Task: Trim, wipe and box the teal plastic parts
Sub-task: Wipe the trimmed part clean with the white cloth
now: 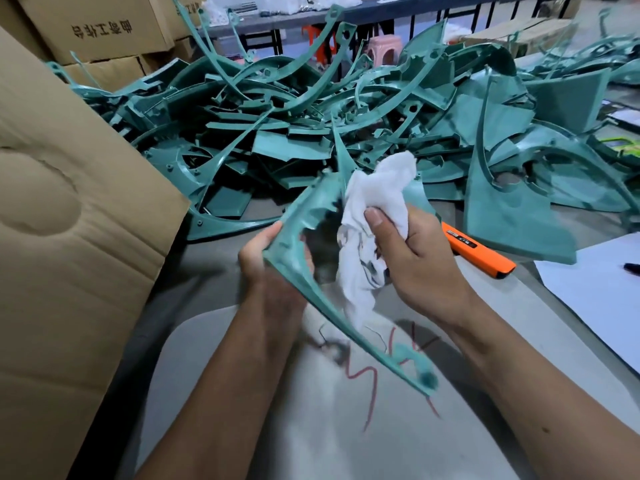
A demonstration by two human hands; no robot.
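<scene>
Your left hand [266,268] grips a curved teal plastic part [304,271] while your right hand [415,258] clutches a crumpled white cloth [374,202] against it; wiping looks underway, boxing remains, and a large heap of teal plastic parts [311,133] waits.

Teal parts pile [346,133] blocks the far tabletop [221,258]. Cardboard box flap [69,237] walls the left. Orange knife [479,252] lies right; near strip open.

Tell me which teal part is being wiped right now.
The curved teal part held up by the left hand, with the right hand pressing a white cloth on it. All other parts lie untouched in the pile.
</scene>
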